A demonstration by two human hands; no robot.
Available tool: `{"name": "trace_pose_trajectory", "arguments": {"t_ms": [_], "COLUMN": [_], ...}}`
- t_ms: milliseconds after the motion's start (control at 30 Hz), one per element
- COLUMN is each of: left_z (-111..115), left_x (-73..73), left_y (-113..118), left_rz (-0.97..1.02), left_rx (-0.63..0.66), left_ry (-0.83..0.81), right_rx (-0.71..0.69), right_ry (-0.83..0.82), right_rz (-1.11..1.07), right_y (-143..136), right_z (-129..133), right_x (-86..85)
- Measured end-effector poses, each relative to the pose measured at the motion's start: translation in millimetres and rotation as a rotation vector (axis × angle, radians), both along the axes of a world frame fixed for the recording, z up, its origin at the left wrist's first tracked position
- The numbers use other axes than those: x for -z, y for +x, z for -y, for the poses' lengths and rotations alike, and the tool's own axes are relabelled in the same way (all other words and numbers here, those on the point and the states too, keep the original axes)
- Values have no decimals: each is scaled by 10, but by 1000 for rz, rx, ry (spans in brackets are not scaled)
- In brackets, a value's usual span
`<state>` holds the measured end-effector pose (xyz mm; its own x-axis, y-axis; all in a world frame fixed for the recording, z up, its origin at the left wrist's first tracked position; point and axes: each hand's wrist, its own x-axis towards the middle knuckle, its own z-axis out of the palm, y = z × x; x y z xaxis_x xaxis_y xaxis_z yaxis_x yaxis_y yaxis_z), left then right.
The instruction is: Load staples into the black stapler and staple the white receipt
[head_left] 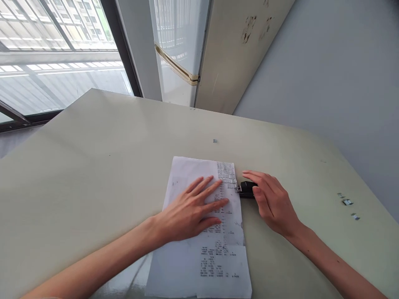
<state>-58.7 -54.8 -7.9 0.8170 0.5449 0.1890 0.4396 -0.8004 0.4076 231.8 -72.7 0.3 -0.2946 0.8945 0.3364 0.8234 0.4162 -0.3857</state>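
The left hand (192,211) lies flat, fingers spread, on the papers (174,263) on the counter (134,141); the right hand (274,202) holds the black stapler (247,189) at their right edge — slack left-hand pressure could skew the sheets.

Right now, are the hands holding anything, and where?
The right hand holds the black stapler by its end away from the paper; the left hand lies spread on the paper, gripping nothing.
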Motion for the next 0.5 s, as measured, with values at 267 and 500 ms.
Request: {"name": "trace_pose_trajectory", "arguments": {"t_ms": [267,500], "left_z": [-245,-352], "left_x": [-105,-126], "left_y": [-503,-517], "left_rz": [-141,-132], "left_rx": [-59,-110], "left_ry": [39,49], "right_rx": [34,-73], "right_ry": [-205,-169], "right_rz": [-200,-261], "right_y": [340,352], "right_z": [102,-970], "right_x": [30,-95]}}
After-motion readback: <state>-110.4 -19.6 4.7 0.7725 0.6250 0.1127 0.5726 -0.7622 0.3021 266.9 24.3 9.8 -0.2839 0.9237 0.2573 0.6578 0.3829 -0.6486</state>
